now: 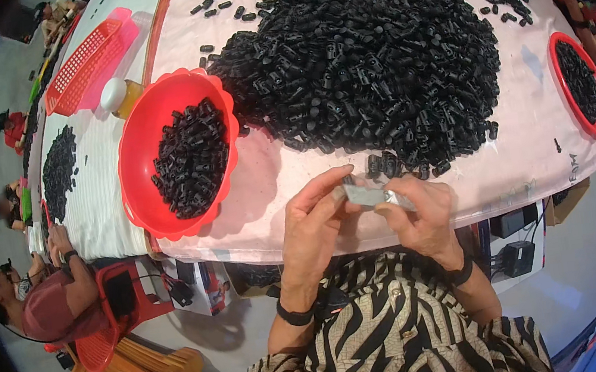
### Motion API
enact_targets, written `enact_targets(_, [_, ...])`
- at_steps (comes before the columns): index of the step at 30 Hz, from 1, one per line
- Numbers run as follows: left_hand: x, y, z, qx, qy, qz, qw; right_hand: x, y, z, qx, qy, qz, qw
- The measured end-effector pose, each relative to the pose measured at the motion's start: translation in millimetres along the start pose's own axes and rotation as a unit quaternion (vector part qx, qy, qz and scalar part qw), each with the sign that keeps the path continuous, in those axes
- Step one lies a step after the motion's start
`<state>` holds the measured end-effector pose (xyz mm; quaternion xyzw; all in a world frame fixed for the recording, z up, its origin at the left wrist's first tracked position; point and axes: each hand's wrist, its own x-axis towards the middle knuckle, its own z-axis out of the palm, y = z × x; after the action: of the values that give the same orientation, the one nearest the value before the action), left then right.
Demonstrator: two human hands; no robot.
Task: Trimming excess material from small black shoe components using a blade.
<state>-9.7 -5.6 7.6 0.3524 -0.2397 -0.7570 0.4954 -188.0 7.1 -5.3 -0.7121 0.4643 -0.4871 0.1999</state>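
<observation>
Strip [368, 195], small and grey, was pinched by both hands, left hand [312, 222] and right hand [422, 216], at the surface's [464, 187] near edge; bowl [139, 154] part-filled, big pile [364, 57] left.

A single view, from a head-worn fisheye camera, looks steeply down over the person's chest onto the counter [520, 157], which fills the upper half and curves away toward twelve o'clock. The left hand [311, 229] and right hand [423, 218] sit close below centre, forearms entering from six o'clock. Straight edges bow near the dark round rim. The floor shows at four and eight o'clock, a seated person [41, 295] far out at nine o'clock
</observation>
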Motion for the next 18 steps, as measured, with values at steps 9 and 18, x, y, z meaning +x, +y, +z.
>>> enact_targets(9, [0, -5, -11, -0.044, -0.049, 0.003, 0.998, -3, 5, 4, -0.020, -0.023, -0.040, 0.999])
enact_targets(18, [-2, -4, -12, -0.036, -0.027, -0.012, 0.999, -2, 5, 3, -0.031, -0.020, -0.053, 0.998])
